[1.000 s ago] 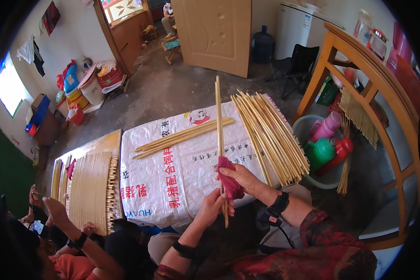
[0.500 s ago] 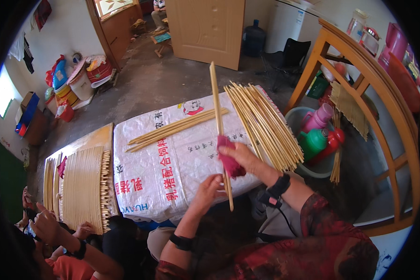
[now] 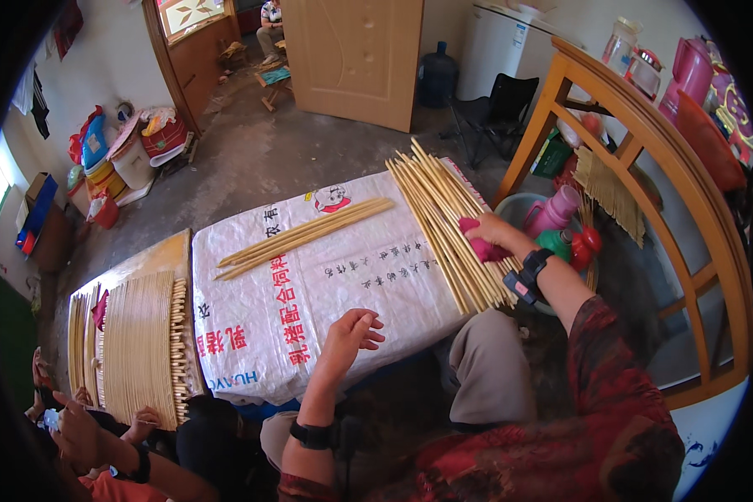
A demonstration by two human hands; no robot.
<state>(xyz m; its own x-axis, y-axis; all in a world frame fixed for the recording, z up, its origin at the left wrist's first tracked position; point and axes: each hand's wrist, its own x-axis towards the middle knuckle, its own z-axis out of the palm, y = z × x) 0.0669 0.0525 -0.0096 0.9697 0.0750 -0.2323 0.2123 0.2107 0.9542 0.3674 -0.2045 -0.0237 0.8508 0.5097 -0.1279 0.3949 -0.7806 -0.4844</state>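
Note:
My right hand (image 3: 495, 234) is closed around a dark red cloth (image 3: 482, 243) over the loose pile of thin wooden sticks (image 3: 439, 226) on the table's right side. The cloth rests against the sticks; whether the hand also grips one is hidden. Above the table's front edge, my left hand (image 3: 353, 336) holds nothing, its fingers slightly bent and apart. Several more sticks (image 3: 305, 238) lie side by side across the middle of the table. Beneath them is a white woven plastic sack (image 3: 251, 301) with printing, spread as a cover.
At left, a co-worker's hands (image 3: 84, 431) are beside a slatted stick mat (image 3: 140, 343) on a board. Right of my table stand a basin (image 3: 519, 205) with pink, green and red bottles, and a wooden frame (image 3: 644, 142). A folding chair (image 3: 498, 109) and a door (image 3: 351, 63) are farther back.
My right hand has moved right with the cloth, from an upright stick to the pile. That stick is no longer upright between my hands. The left hand has shifted slightly left, fingers apart.

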